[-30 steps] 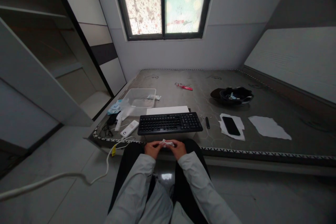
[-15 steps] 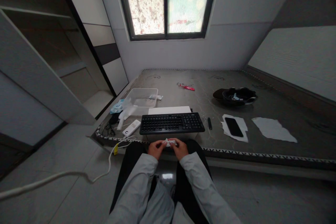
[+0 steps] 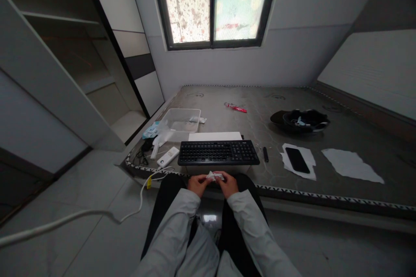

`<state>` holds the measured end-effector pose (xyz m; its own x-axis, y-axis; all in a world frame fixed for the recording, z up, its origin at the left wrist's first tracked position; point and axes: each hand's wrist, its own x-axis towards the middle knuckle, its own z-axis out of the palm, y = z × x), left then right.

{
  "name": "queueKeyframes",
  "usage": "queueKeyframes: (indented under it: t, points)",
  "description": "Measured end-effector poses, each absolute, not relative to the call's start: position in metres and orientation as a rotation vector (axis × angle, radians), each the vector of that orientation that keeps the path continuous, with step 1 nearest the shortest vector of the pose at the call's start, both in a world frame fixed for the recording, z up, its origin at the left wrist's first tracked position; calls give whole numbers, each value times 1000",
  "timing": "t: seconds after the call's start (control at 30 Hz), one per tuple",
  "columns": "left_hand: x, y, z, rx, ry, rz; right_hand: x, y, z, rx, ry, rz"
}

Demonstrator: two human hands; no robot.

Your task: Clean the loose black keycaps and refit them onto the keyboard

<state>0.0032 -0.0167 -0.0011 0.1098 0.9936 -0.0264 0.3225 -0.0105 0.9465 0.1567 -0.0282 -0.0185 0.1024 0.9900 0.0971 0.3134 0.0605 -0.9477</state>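
Observation:
Between my fingertips, above my lap, is a small white crumpled piece (image 3: 215,175), like tissue or a little packet; its kind is too small to make out. My left hand (image 3: 198,185) pinches its left end. On its right side, the fingers of my right hand (image 3: 229,183) are closed on it. Just beyond both hands lies a black keyboard (image 3: 218,152), its front edge raised over the mattress edge. A flat white object (image 3: 215,136) shows behind the keyboard.
The mattress (image 3: 256,95) bears a clear plastic box (image 3: 182,117), a white power strip (image 3: 168,157), a red packet (image 3: 238,108), a dark cap (image 3: 300,121), a small black stick (image 3: 265,154), a phone (image 3: 297,160) on white paper, and another paper sheet (image 3: 352,165). A white cable (image 3: 97,213) runs left.
The whole view has shifted slightly, so things appear farther right. Both hands still hold the white piece at nearly the same spot before the keyboard.

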Motion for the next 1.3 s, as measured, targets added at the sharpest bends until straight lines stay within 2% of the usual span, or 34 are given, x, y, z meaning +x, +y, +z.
queueKeyframes:
  t: [1.3]
  points:
    - [1, -19, 2, 1547, 1482, 935, 157, -30, -11, -1416, -1370, 891]
